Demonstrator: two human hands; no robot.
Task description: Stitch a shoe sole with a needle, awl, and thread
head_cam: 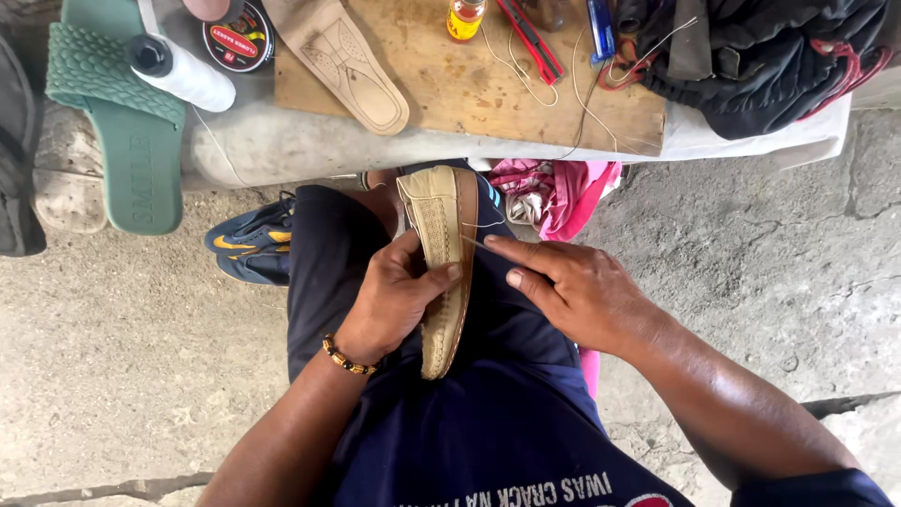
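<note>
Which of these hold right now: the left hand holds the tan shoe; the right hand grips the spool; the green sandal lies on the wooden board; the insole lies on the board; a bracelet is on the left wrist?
1. The left hand holds the tan woven leather shoe on the lap. True.
2. The right hand has its grip on the white thread spool. False: its fingers pinch at the shoe's edge; the spool lies apart, up on the bench.
3. The green rubber sandal lies on the wooden board. False: it lies left of the board.
4. The beige stitched insole lies on the board. True.
5. A beaded bracelet circles the left wrist. True.
</note>
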